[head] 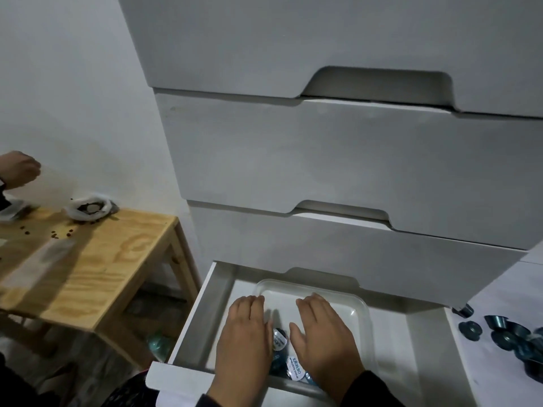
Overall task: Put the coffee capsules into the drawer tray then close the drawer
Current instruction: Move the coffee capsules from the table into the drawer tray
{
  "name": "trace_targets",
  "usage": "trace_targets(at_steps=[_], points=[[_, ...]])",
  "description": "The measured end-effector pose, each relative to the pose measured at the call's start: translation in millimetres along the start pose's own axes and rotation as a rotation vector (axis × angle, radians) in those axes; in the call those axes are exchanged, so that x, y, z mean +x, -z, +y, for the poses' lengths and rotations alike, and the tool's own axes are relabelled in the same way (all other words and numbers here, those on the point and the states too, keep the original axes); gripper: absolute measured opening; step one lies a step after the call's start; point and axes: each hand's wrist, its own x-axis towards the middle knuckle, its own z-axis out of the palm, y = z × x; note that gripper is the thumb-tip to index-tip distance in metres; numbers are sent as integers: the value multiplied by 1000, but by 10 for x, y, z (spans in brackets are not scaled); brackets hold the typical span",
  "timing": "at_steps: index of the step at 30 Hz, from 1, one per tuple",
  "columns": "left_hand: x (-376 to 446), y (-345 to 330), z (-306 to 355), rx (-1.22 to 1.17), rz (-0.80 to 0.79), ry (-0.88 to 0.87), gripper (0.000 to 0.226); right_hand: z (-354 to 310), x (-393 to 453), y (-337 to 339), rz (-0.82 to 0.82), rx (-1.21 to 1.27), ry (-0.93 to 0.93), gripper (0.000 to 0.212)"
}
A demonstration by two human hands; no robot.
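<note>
One capsule point(294, 368) is showing readable print on its white foil lid: the word "EXCELSO" in blue capitals, with a smaller line under it that is looking like "Robusta Gold", though that line is too small to be sure of. This capsule is lying just beside the right grip point(323, 339), on its inner side, near the wrist. A second capsule point(279, 339) is sitting between the two grips, just beside the left grip point(245, 336); its lid is carrying small marks, too blurred to read.
</note>
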Motion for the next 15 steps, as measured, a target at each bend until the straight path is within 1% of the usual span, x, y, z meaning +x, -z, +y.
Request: trace_targets(at_steps=[1,3,6,8,11,12,15], points=[[-28,-8,53,-6,0,7,48,16,-59,23,41,-9,12,44],[-92,-30,190,-17,-1,15,51,84,-184,82,61,6,22,51],[-179,-68,447,-47,-29,-2,56,270,-362,165,118,23,36,38],[-219,-111,670,-58,-63,-21,63,449,-469,257,111,20,20,38],[-240,-232,1108,-97,-72,-57,72,798,-633,478,122,-58,-11,38],[-250,-289,1281,-127,-67,-81,71,937,-679,570,137,-86,-14,37],[-267,-483,1857,-257,-31,-146,54,1413,-838,830,200,-93,-85,34]])
